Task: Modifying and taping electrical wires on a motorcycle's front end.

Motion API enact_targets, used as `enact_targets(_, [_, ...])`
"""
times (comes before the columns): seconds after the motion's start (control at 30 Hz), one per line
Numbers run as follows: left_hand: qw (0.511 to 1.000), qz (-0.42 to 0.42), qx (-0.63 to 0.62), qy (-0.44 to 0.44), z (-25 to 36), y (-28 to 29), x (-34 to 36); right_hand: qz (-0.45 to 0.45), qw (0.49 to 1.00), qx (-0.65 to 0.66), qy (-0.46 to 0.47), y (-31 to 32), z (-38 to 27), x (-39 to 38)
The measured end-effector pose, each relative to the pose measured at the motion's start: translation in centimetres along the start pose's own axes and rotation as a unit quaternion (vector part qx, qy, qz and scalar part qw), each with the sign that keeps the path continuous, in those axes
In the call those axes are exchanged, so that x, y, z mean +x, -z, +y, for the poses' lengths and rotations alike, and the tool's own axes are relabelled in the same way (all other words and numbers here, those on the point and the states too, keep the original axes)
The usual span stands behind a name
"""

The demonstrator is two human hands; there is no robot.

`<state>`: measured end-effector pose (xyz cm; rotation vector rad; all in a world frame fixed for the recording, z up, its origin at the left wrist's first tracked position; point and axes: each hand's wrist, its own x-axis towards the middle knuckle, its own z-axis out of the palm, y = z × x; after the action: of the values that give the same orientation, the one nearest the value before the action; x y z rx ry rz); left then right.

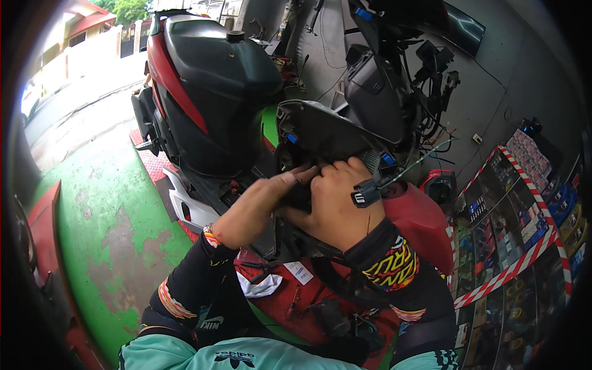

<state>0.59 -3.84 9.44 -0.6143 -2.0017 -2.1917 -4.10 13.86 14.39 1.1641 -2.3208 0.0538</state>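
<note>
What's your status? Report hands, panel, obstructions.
Left hand, right hand by lower edge of dark panel. Grip unclear. Black connector overlaps right hand.

Left hand (264, 195), right hand (340, 206) — close together below a dark panel (324, 131); black connector (366, 193) alongside.

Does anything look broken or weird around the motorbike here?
Yes, two things. The green painted floor on the left has dull brownish patches, as if the paint wore away. Also, a black plastic connector on thin greenish wires sticks out by the right hand, its open end plugged into nothing.
</note>
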Motion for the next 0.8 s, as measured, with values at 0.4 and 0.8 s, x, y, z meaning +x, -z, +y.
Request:
enact_targets(0.4, [0.721, 0.013, 0.671, -0.172, 4.3, -1.8, 3.2, 0.161, 0.985, -0.01, 0.069, 0.0, -0.1, -4.0])
enact_targets(0.8, [0.529, 0.016, 0.824, -0.2, 2.5, -5.3, 4.0, 0.189, 0.964, 0.18, 0.057, 0.6, -1.4, -13.2])
